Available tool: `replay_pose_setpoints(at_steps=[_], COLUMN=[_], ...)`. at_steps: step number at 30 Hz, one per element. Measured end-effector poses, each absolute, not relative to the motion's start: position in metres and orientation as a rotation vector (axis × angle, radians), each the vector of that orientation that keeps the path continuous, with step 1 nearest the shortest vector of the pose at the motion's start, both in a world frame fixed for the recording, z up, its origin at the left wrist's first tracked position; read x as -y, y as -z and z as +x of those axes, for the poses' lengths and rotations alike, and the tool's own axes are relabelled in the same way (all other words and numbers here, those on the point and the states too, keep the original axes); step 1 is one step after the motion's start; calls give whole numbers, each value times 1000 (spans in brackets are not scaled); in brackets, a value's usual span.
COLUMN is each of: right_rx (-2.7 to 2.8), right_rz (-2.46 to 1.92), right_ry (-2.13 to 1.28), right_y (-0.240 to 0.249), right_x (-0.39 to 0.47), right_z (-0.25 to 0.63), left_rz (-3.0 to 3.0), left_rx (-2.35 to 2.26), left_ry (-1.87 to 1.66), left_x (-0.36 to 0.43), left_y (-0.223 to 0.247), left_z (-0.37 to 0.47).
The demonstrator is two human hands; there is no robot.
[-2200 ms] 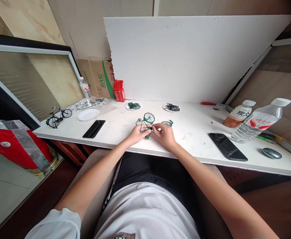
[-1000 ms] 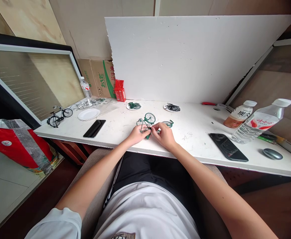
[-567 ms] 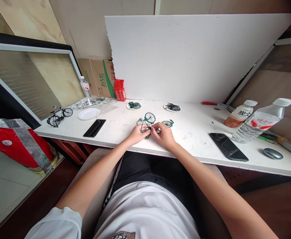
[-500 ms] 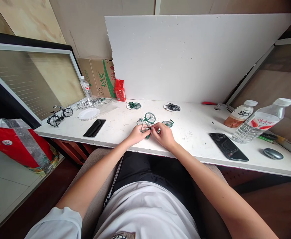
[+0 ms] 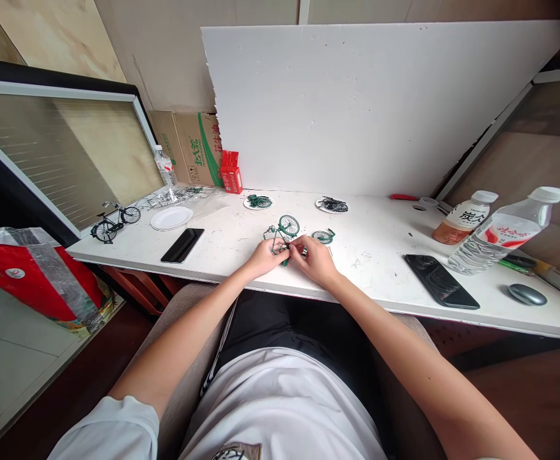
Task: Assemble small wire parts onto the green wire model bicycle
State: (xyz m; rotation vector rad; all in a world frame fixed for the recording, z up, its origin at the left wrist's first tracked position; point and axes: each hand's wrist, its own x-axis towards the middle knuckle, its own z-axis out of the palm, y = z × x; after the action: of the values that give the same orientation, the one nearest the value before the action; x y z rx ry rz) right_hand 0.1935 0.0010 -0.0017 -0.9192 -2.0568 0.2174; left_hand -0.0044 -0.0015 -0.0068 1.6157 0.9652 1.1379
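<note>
A partly built green model bicycle [image 5: 280, 228], with a spoked front wheel and handlebar, is tilted just above the white table. My left hand [image 5: 265, 257] is closed around its frame. The fingers of my right hand [image 5: 316, 259] are pinched together against the model's near end, beside my left thumb. Some small dark part shows between the fingertips, too tiny to name. Just beyond my right hand lies a loose green wheel with a mudguard [image 5: 323, 236]. Part of the bicycle's frame is hidden behind my fingers.
Small plates of green parts [image 5: 257, 202] and black parts [image 5: 332, 204] stand at the back. A black model bicycle [image 5: 115, 222], a white plate [image 5: 171, 218] and a phone [image 5: 183, 245] are leftward. Rightward are another phone [image 5: 440, 281], bottles [image 5: 505, 233] and a mouse [image 5: 527, 294].
Both hands stay at the model bicycle in nearly the same pose. Only a slight shift of the camera's view shows.
</note>
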Motion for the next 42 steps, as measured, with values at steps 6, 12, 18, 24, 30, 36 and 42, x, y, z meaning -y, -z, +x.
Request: replay_pose_setpoints(at_steps=[6, 12, 18, 24, 30, 36, 42], right_rx=[2049, 2048, 2051, 2055, 2064, 2076, 2073], right_rz=[-920, -925, -907, -922, -929, -932, -942], right_ry=[-194, -197, -189, -184, -190, -186, -206], right_y=[2, 1, 1, 2, 1, 2, 3], right_x=[-1, -1, 0, -1, -1, -2, -2], right_z=[193, 193, 193, 193, 192, 193, 193], left_rz=[1636, 1637, 1677, 1696, 1725, 1715, 1706], left_rx=[-964, -955, -962, -977, -1001, -981, -968], left_ry=[-1133, -1138, -1141, -1141, -1163, -1152, -1160], left_x=[1, 2, 3, 3, 4, 5, 7], left_y=[8, 7, 5, 5, 4, 4, 1], left_z=[-6, -5, -5, -5, -4, -3, -2])
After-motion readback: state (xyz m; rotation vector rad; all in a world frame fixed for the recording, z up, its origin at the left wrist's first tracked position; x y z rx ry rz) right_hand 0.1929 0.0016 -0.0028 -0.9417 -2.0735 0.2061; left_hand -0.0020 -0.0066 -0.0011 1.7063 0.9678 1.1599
